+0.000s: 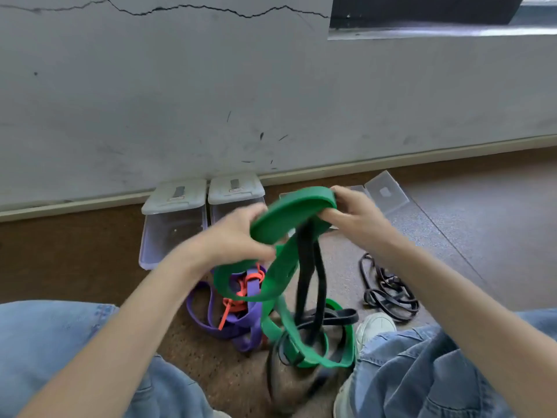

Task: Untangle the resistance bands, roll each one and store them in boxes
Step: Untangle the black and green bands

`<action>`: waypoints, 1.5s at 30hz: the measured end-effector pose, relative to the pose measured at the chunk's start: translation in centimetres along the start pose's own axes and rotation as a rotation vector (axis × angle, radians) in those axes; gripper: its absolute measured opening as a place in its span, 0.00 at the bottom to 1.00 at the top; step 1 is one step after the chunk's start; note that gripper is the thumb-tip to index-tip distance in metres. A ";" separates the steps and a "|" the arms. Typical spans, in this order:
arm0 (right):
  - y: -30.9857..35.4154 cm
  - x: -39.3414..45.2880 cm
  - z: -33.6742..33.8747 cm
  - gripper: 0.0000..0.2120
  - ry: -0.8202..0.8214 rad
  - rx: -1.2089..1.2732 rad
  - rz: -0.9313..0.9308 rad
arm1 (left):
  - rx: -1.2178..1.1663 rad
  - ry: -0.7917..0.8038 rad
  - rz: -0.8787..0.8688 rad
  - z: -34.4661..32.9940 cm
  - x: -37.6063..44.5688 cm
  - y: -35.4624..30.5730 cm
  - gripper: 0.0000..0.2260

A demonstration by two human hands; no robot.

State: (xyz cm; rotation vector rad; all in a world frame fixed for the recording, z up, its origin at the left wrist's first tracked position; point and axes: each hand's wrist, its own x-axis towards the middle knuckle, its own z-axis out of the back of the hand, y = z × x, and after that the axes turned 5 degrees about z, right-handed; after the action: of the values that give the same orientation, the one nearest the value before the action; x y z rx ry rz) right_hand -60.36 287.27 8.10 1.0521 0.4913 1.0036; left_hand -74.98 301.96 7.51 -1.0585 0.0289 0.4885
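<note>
A wide green band (pixel 289 215) is held up above the floor between both hands. My left hand (pixel 238 233) grips its near left end, and my right hand (pixel 355 212) grips its far right end. Below, the green band loops down in coils, and a black band (pixel 304 267) hangs through it, tangled with it near the floor. A purple band (pixel 211 315) lies on the floor with an orange band (pixel 241 291) wound into it. Two clear lidded boxes (pixel 173 224) (pixel 235 200) stand by the wall.
A thin black band or cord (pixel 388 291) lies in a heap on the floor at the right. A clear lid (pixel 385 191) lies open behind my right hand. My jeans-clad knees and a white shoe (pixel 376 327) frame the pile. The grey wall is close ahead.
</note>
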 end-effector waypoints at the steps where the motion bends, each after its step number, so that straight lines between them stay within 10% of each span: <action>1: 0.1 0.2 0.6 0.08 -0.020 -0.135 0.045 | 0.261 -0.041 0.014 -0.5 0.4 0.7 0.12; 7: -0.4 0.1 1.7 0.09 -0.109 -0.191 -0.011 | 0.456 -0.236 0.147 0.3 1.9 4.2 0.11; 14: 0.1 0.1 2.8 0.09 -0.001 0.532 -0.142 | -0.762 -0.221 -0.072 0.5 1.3 1.0 0.12; 18: 1.2 0.0 2.9 0.10 0.049 0.694 0.027 | -1.001 -0.209 -0.212 0.5 0.2 -2.0 0.18; 21: 2.4 0.2 3.6 0.03 0.059 0.718 0.084 | -0.807 -0.222 -0.285 1.8 -0.5 -3.0 0.14; 27: 2.6 0.5 3.4 0.04 -0.033 0.093 0.041 | 0.301 -0.407 -0.124 1.1 0.8 -0.5 0.05; 35: 0.9 1.0 0.6 0.15 -0.190 0.730 -0.152 | 0.139 -0.177 0.075 -2.4 1.9 1.6 0.21; 41: 2.0 1.4 1.0 0.06 -0.269 0.780 -0.135 | -0.157 -0.651 -0.343 -3.2 0.6 -1.0 0.17; 45: 2.6 0.9 0.5 0.05 -0.182 0.751 -0.110 | 0.111 -0.184 -0.415 -6.0 0.1 -0.3 0.21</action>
State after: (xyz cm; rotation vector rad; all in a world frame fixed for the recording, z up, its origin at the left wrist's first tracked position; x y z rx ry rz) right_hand -60.69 288.11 10.75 1.7436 0.7943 0.6142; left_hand -73.52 296.78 4.77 -0.8767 -0.3178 0.2031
